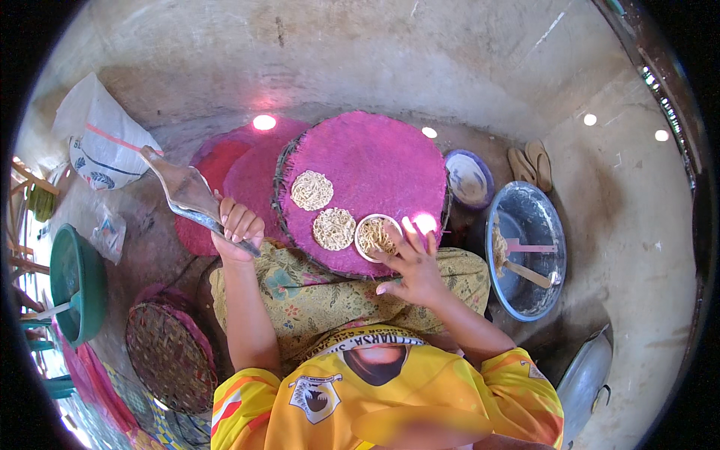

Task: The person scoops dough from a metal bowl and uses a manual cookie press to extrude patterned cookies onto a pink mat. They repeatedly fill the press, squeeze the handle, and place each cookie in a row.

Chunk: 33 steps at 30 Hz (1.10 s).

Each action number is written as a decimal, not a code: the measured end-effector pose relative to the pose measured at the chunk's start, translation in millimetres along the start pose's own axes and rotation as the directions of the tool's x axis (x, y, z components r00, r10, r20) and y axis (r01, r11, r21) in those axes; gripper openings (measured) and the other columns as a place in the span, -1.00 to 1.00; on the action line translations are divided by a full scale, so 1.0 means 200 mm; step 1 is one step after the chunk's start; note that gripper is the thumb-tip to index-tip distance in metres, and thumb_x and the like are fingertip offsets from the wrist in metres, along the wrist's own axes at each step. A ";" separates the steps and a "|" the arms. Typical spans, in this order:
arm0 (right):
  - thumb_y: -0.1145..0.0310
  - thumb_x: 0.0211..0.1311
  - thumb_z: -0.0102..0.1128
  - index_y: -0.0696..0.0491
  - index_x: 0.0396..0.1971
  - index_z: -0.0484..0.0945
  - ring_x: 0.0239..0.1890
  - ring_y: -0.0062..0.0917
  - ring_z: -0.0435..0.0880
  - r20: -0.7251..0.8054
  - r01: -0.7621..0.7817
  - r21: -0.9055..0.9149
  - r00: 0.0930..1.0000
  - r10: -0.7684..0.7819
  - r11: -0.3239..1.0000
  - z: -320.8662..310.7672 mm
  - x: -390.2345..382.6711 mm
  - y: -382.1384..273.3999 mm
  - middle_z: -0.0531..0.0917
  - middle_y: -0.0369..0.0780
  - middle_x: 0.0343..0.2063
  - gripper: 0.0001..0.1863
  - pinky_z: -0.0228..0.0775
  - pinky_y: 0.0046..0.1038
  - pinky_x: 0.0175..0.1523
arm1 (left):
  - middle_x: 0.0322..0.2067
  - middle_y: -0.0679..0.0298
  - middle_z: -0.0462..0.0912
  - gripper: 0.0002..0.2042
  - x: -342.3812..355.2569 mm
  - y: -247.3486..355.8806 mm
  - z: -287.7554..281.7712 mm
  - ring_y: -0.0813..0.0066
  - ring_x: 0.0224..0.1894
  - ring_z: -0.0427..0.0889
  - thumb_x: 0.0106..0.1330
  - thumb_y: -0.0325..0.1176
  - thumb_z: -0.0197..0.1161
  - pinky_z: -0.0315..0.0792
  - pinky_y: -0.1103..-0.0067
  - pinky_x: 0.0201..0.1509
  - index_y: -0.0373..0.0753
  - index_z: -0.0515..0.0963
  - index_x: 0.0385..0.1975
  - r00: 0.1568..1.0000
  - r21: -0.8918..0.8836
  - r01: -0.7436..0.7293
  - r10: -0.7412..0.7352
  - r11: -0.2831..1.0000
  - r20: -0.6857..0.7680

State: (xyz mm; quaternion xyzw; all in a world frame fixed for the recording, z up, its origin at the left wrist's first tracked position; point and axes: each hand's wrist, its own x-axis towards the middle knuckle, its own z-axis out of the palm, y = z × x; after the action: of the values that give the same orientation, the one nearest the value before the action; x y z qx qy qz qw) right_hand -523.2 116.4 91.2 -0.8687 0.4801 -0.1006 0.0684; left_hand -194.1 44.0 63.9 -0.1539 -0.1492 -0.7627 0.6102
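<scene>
My left hand (pixel 238 232) is closed around a long tool (pixel 178 187) with a worn, broad middle and narrow top, raised beside the pink round mat (pixel 375 157). Two pale, round, noodle-like patties (pixel 312 190) (pixel 333 229) lie on that mat. Near the mat's lower right, a white ring (pixel 362 238) holds similar strands. My right hand (pixel 409 266) is over this ring with its fingers spread, the fingertips at or just above the strands; contact is unclear. Patterned cloth (pixel 274 289) covers my lap below the mat.
More pink mats (pixel 210 225) lie behind at left. Around me are a white sack (pixel 105 150), green basin (pixel 94 277), woven tray (pixel 165 356), blue-rimmed bowl (pixel 469 176), blue tub with utensils (pixel 536 225), sandals (pixel 532 165) and metal pan (pixel 581 382). A concrete wall (pixel 360 60) curves behind.
</scene>
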 end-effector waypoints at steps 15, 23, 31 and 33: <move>-0.37 -0.13 -0.04 -0.09 -0.15 0.58 0.26 -0.21 0.10 -0.179 -0.084 0.013 0.980 0.085 0.996 0.01 -0.07 0.10 0.33 -0.12 0.12 -0.28 -0.33 0.02 0.25 | -0.84 0.43 0.25 -0.60 0.00 -0.03 -0.01 0.63 -0.79 0.21 0.42 -0.15 -0.35 0.14 0.63 -0.55 -0.12 0.25 -0.67 0.999 -0.004 0.021 -0.021 1.000 -0.033; -0.19 -0.17 0.23 0.00 -0.02 0.44 0.13 -0.15 0.25 -0.243 -0.128 0.237 0.952 0.187 0.963 0.04 0.02 0.09 0.42 -0.06 -0.03 -0.27 -0.13 0.01 0.21 | -0.84 0.43 0.24 -0.62 -0.01 -0.04 -0.01 0.63 -0.79 0.21 0.41 -0.17 -0.30 0.12 0.64 -0.55 -0.12 0.25 -0.66 0.997 0.007 0.035 -0.034 0.999 -0.063; -0.16 -0.32 0.37 0.07 0.28 -0.23 0.09 -0.06 0.36 0.143 -0.299 0.138 0.949 0.280 0.944 0.01 0.18 0.04 0.39 0.02 0.03 0.25 -0.12 0.01 0.23 | -0.84 0.43 0.24 -0.62 -0.01 -0.04 -0.01 0.63 -0.79 0.21 0.41 -0.17 -0.31 0.13 0.63 -0.55 -0.13 0.26 -0.65 0.998 0.039 0.040 -0.039 0.998 -0.049; -0.09 -0.36 0.42 0.10 0.28 -0.21 0.12 -0.12 0.32 0.137 -0.333 0.289 0.942 0.306 0.898 -0.02 0.18 0.11 0.40 -0.04 0.05 0.26 -0.17 -0.05 0.26 | -0.84 0.43 0.24 -0.62 -0.01 -0.03 -0.01 0.63 -0.79 0.21 0.41 -0.17 -0.32 0.13 0.63 -0.55 -0.13 0.26 -0.65 0.999 0.038 0.036 -0.034 0.999 -0.043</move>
State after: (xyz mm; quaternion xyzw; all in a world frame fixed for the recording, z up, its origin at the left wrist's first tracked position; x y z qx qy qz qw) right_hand -523.9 74.0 94.0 -0.7603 0.5911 -0.1232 0.2395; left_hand -199.4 45.7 60.2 -0.1234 -0.1537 -0.7734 0.6025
